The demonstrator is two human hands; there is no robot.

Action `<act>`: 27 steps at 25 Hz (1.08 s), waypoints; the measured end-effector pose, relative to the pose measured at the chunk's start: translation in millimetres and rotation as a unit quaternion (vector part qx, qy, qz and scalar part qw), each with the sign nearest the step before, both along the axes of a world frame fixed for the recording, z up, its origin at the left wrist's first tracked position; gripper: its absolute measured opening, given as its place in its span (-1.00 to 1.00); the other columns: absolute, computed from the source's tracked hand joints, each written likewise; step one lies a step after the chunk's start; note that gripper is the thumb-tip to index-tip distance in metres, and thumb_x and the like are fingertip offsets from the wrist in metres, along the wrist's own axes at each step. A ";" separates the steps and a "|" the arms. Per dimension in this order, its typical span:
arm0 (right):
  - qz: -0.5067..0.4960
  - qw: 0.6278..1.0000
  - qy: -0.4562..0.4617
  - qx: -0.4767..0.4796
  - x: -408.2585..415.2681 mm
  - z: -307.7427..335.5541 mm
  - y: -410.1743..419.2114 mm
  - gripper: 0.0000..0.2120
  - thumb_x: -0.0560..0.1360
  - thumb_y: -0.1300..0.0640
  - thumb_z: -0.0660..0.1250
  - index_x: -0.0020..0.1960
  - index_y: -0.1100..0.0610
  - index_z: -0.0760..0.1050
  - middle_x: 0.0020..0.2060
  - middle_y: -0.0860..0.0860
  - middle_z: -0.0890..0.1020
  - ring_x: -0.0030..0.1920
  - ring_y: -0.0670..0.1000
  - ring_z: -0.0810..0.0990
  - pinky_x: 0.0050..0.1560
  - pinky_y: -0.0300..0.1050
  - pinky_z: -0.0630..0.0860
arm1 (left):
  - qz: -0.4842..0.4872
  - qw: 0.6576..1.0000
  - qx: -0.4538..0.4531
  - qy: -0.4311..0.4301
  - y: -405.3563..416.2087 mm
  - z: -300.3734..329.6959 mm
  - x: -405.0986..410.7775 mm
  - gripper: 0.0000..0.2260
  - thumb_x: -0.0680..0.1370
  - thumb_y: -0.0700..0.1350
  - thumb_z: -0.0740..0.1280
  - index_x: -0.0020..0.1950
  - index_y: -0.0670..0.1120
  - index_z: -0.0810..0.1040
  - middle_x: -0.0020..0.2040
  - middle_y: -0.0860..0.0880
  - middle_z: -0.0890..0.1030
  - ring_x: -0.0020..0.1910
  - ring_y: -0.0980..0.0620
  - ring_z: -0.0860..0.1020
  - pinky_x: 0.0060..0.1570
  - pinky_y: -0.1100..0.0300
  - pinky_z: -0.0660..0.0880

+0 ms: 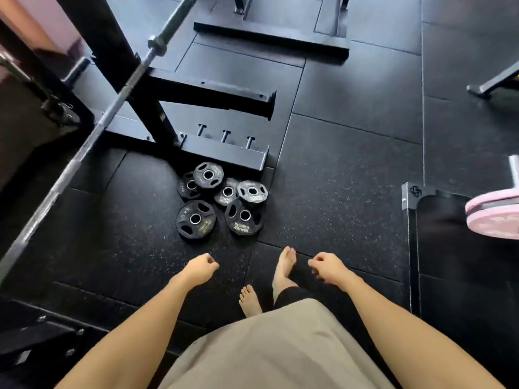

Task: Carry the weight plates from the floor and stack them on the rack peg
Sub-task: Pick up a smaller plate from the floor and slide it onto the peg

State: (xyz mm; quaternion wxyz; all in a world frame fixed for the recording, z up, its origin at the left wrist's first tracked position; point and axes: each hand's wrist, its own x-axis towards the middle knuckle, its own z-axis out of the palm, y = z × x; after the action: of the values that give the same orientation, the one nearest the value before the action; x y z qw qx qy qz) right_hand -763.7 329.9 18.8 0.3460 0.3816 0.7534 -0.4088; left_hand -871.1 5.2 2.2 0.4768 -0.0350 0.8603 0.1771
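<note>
Six black weight plates (216,202) clustered on speckled rubber floor (351,178), beside rack base (224,153)

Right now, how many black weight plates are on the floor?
6, clustered by the rack base: back, back-left, middle, right, front-left, front-right. Overlaps could hide more.

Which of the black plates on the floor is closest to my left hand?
The front-left plate, marked 5 KG. It lies flat by itself at the near left of the pile, closest to your left hand; the other plates sit farther back or to the right.
</note>
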 end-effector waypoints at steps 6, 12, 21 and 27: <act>-0.014 0.999 -0.029 -0.027 -149.6 -34.1 45.3 -0.84 0.62 0.08 0.23 -0.06 0.13 0.49 -0.26 0.07 0.55 -0.30 0.02 0.48 -0.36 -0.15 0.40 | 0.049 0.999 0.005 -0.016 46.7 -17.8 -120.7 -0.75 0.63 0.00 0.20 0.20 -0.11 0.51 0.14 -0.08 0.58 0.10 -0.05 0.53 0.01 0.12 0.41; -0.033 0.996 -0.077 -0.043 -275.7 -127.4 71.8 -0.82 0.61 0.07 0.23 -0.08 0.13 0.51 -0.27 0.05 0.57 -0.31 0.00 0.48 -0.37 -0.15 0.40 | 0.147 0.988 -0.009 -0.056 82.8 -112.2 -214.1 -0.76 0.61 -0.01 0.23 0.16 -0.12 0.53 0.11 -0.13 0.61 0.13 -0.14 0.57 0.14 0.01 0.49; -0.095 0.990 -0.103 -0.021 -378.5 -408.3 54.5 -0.68 0.64 -0.05 0.13 0.00 0.17 0.50 -0.21 0.08 0.59 -0.29 0.01 0.51 -0.34 -0.12 0.43 | 0.368 0.924 0.072 -0.079 131.3 -398.3 -326.2 -0.80 0.56 0.07 0.22 0.01 -0.05 0.43 -0.09 -0.08 0.56 -0.19 -0.08 0.50 -0.21 0.12 0.44; -0.142 0.985 -0.101 0.001 -414.8 -573.7 45.9 -0.46 0.62 -0.20 0.08 0.35 0.21 0.41 0.09 0.13 0.60 -0.01 0.10 0.62 -0.10 0.00 0.61 | 0.403 0.911 0.073 -0.043 157.7 -555.3 -363.5 -0.60 0.58 0.11 0.24 0.30 -0.11 0.39 0.04 -0.06 0.52 -0.12 -0.03 0.55 -0.25 0.14 0.55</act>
State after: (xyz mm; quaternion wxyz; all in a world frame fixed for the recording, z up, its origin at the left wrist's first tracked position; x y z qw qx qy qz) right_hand -1178.5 375.8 -554.9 0.3586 0.5246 0.6526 -0.4126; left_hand -1234.6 162.8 -553.2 0.4025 -0.3515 0.7364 0.4148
